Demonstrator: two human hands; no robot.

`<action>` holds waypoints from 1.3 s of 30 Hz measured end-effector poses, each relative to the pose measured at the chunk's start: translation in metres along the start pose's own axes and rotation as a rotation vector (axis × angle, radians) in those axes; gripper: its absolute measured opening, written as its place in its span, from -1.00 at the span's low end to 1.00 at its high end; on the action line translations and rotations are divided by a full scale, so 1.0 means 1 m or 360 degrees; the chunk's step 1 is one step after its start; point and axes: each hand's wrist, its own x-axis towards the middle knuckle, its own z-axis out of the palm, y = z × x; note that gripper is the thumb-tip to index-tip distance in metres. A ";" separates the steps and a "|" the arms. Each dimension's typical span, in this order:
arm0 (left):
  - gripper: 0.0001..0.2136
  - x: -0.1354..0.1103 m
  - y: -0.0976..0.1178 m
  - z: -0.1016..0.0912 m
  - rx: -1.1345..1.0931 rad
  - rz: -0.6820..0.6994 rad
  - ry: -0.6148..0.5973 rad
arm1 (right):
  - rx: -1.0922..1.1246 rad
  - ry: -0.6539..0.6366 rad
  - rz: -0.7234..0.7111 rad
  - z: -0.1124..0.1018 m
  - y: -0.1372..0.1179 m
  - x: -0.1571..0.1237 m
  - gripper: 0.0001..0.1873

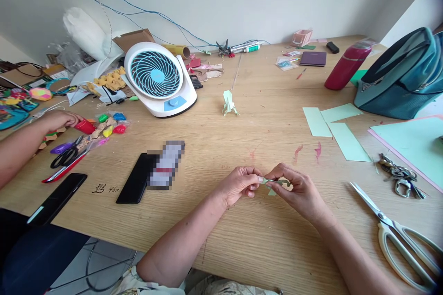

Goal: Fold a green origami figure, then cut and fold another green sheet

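Green paper piece (273, 182): a small folded scrap, held just above the wooden table (242, 249) near its front edge, between the two hands; its exact shape cannot be told (much of it is hidden by fingers).
Left hand (240, 185): closed on the left end of the paper, which is pinched between thumb and fingertips.
Right hand (297, 189): closed on the right end of the same paper, with the fingers curled over it; the two hands are brought almost together.
Large scissors (401, 235): laid flat to the right of the right arm, blades pointed towards the hands, well apart from them.
Keys (399, 177): set just beyond the scissors.
Pale green strips (337, 131): three, laid flat beyond the right hand, touching or overlapping at their edges.
Folded green figure (228, 103): stood upright farther back, near the white fan (157, 78).
Black phone (136, 179): laid flat to the left of the left hand, partly covered by a blurred card.
Other person's hand (60, 120): seen at the left edge, closed on a small red object (85, 126).
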 end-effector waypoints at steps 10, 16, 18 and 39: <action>-0.75 0.002 -0.003 -0.003 0.0225 0.0120 -0.0006 | 0.0083 -0.0050 -0.0033 -0.003 0.003 0.001 -0.88; -0.74 0.003 -0.004 -0.006 0.0242 0.0113 -0.0061 | 0.0169 -0.0071 0.0001 -0.007 0.003 0.002 -0.85; -0.73 0.003 -0.004 -0.006 0.0306 0.0158 -0.0075 | 0.0200 -0.0086 0.0012 -0.008 0.003 0.002 -0.83; -0.82 0.005 -0.008 -0.003 0.0576 0.0601 0.0037 | 0.0182 -0.0043 0.0218 -0.007 0.007 0.002 -0.74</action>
